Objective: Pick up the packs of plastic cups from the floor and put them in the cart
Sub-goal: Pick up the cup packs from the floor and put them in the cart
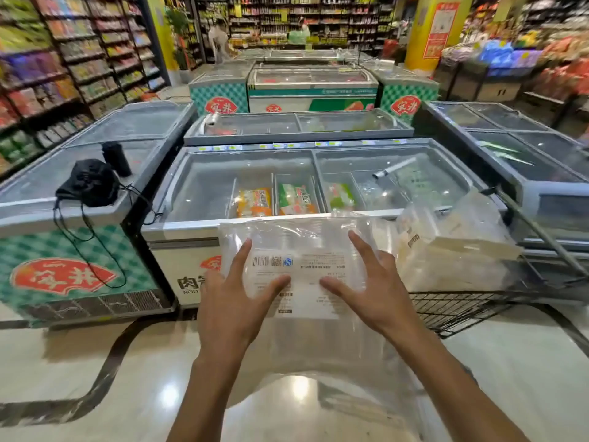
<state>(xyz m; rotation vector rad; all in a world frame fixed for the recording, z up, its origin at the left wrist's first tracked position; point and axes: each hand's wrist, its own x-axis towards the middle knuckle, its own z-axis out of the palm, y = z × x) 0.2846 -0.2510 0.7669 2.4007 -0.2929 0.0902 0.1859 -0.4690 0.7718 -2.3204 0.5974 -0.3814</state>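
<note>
The person holds a clear plastic pack of stacked transparent cups with a white printed label [296, 269] up off the floor at about chest height, between both hands. The left hand [236, 298] presses the pack's left side with fingers spread, and the right hand [373, 285] presses its right side likewise; neither is closed into a fist, both clasp the pack flat-palmed, thumbs on the label. The pack's long axis appears to run away from the person, its far end towards the freezers and a loose tail of wrapper hanging below the wrists. The black wire shopping cart [462, 307] lies to the right and slightly ahead, so the right hand is the nearer one, and the coming move is judged to be a swing rightwards over the cart's rim. Other clear packs of white cups [452, 247] already fill much of the basket, so the space left looks tight. Straight ahead stands a glass-topped chest freezer [318, 173], close enough that the pack's far end could brush it. On the left freezer rest a black pouch with cords [87, 183] and a dark cylindrical bottle [116, 157], well apart from the path.
</note>
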